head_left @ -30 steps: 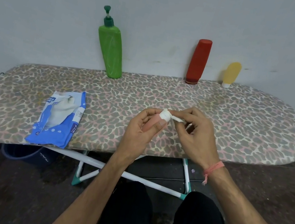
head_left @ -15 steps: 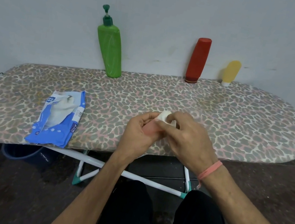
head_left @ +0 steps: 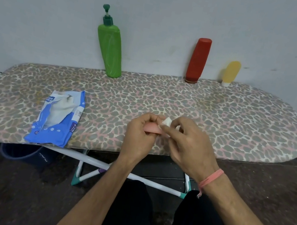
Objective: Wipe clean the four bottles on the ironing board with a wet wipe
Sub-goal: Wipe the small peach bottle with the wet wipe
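Observation:
My left hand (head_left: pixel 141 133) grips a small pink bottle (head_left: pixel 152 128) above the front edge of the ironing board (head_left: pixel 222 115). My right hand (head_left: pixel 189 145) pinches a white wet wipe (head_left: pixel 167 122) against the bottle's top end. Most of the pink bottle is hidden by my fingers. Three other bottles stand at the back against the wall: a green pump bottle (head_left: pixel 110 46) at centre left, a red bottle (head_left: pixel 198 60) and a small yellow bottle (head_left: pixel 230 72) to the right.
A blue wet-wipe pack (head_left: pixel 57 118) lies open on the board's left front. The board's white legs (head_left: pixel 95 162) and a dark bucket (head_left: pixel 23 152) sit below. My legs are under the board's front edge. A grey wall runs behind.
Both hands have shifted slightly while staying together; my right hand has slid the wipe along the pink bottle's end, and the bottle now lies more level in my left hand.

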